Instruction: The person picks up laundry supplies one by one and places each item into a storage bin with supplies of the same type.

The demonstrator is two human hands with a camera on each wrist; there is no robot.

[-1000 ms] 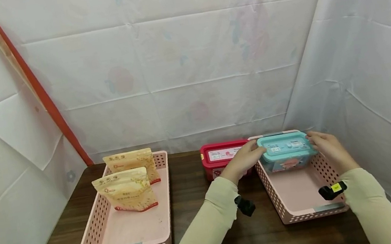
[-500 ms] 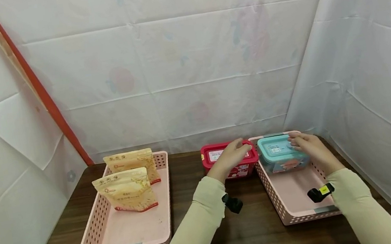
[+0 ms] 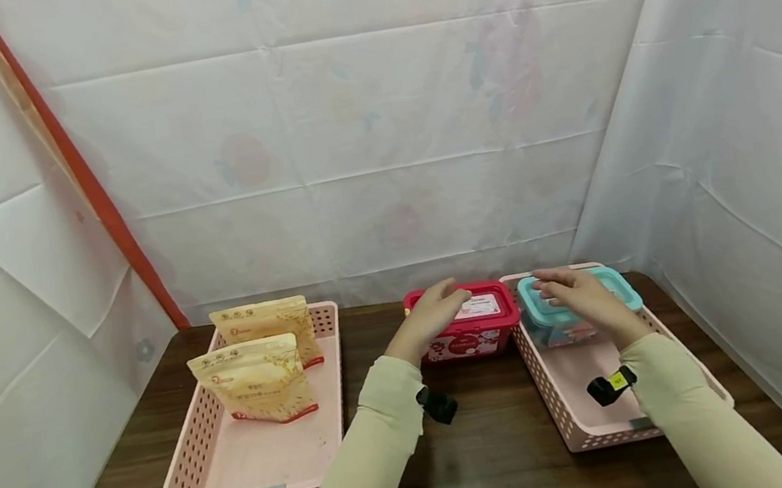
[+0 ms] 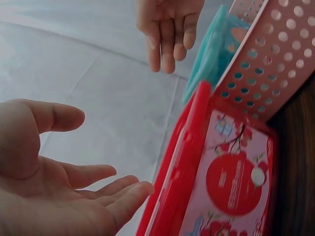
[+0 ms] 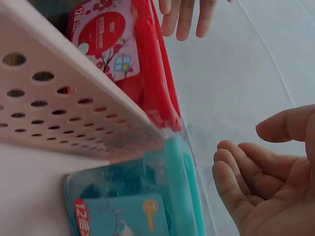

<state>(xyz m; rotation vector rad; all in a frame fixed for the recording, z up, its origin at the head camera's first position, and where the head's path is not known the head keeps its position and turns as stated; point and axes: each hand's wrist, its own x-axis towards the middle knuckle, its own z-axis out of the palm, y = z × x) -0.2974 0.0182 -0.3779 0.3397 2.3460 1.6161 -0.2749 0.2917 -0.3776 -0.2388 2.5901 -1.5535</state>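
There are two boxes [image 3: 473, 344], two baskets [image 3: 264, 463], two pouches [image 3: 258, 389].

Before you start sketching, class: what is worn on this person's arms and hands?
The left sleeve and right sleeve are pale cream, reaching the wrists. The left wrist device is small and black; the right wrist device is black with a yellow label. The left hand and right hand are ungloved.
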